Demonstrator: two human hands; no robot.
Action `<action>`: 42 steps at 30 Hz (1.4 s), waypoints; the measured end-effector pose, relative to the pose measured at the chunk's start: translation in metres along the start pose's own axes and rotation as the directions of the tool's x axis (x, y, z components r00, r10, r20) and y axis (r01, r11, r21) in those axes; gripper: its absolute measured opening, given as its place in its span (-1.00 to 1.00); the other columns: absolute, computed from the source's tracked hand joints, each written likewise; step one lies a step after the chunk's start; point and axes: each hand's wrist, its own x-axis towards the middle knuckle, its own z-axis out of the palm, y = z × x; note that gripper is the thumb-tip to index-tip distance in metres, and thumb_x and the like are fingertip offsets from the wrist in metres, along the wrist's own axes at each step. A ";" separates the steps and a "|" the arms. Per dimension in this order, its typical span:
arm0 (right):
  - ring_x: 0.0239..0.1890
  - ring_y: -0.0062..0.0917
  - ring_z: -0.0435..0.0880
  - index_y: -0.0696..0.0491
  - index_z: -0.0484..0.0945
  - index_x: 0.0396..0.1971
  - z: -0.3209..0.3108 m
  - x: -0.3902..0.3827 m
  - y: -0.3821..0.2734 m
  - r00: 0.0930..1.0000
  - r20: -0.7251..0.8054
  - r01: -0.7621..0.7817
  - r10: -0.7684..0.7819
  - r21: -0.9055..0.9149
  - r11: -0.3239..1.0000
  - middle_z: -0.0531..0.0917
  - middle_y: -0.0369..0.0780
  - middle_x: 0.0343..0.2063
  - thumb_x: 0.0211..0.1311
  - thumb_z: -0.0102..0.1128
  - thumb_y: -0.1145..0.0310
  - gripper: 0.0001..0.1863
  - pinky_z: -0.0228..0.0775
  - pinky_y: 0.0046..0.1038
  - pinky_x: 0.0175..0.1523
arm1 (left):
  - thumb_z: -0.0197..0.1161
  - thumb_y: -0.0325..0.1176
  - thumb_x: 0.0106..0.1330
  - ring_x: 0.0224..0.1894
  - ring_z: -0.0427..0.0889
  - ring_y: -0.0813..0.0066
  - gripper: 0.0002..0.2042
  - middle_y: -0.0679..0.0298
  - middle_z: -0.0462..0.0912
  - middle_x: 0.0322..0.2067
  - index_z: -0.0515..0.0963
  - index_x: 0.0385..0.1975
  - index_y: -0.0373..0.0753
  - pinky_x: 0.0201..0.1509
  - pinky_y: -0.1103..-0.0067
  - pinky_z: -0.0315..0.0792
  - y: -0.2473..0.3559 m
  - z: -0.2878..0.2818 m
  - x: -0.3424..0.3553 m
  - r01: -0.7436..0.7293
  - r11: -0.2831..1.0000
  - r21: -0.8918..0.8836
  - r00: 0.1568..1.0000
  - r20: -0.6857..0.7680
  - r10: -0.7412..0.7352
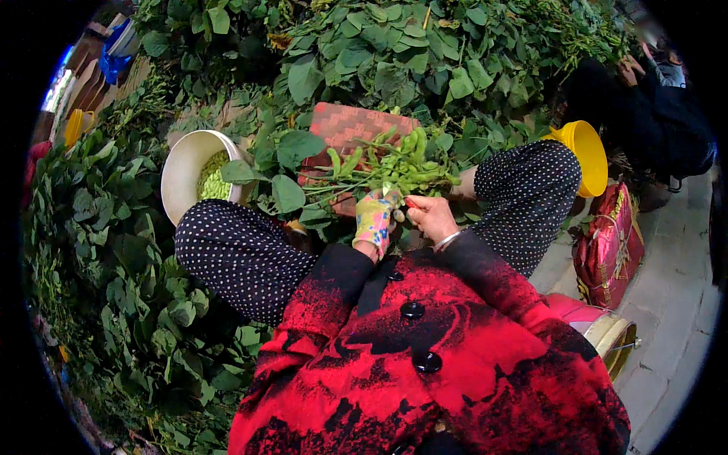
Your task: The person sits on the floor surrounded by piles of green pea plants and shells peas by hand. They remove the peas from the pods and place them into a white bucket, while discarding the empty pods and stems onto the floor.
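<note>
My left hand, in a floral glove, is closed, with a light green bean pod showing at its fingertips. Right beside it, my bare right hand pinches a small red object; its kind is hard to make out. Just beyond both hands lies a heap of green bean pods and cut stems on a red woven mat. By my left knee a white bucket leans toward me, with shelled green beans inside.
Leafy bean plants are piled ahead and down my left side. A yellow bucket stands past my right knee, near a shiny red bag on grey paving. Another person in dark clothes sits at the far right.
</note>
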 end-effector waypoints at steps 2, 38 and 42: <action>-0.59 -0.57 0.45 0.21 0.48 -0.38 -0.006 -0.001 0.001 0.993 0.011 0.118 -0.118 -0.108 0.987 0.50 -0.20 -0.65 -0.07 0.02 0.50 -0.80 0.26 -0.53 -0.46 | 0.11 -0.27 0.16 -0.84 0.29 0.64 -0.87 0.42 0.38 -0.72 0.41 -0.49 -0.16 -0.83 0.70 0.04 0.005 0.001 -0.003 0.027 0.999 0.017 0.999 0.024 -0.028; -0.66 -0.31 0.49 0.13 0.47 -0.59 -0.056 0.064 -0.060 0.804 0.047 0.502 -0.592 -0.588 0.634 0.50 -0.14 -0.70 -0.20 0.14 0.39 -0.86 0.31 -0.40 -0.52 | 0.00 -0.32 0.21 -0.74 0.31 0.68 -0.75 0.35 0.44 -0.59 0.47 -0.23 -0.34 -0.75 0.76 0.11 0.030 -0.024 -0.031 0.078 0.996 -0.050 0.844 0.534 -0.039; -0.82 -0.79 0.28 0.13 0.45 -0.62 -0.050 0.042 -0.060 0.997 -0.017 0.074 -0.074 -0.002 0.997 0.52 -0.30 -0.70 -0.11 0.15 0.45 -0.91 0.03 -0.72 -0.74 | -0.06 -0.33 0.23 -0.74 0.31 0.69 -0.81 0.42 0.40 -0.63 0.45 -0.28 -0.23 -0.77 0.78 0.08 0.051 -0.011 -0.032 0.031 0.997 -0.068 0.921 0.390 -0.002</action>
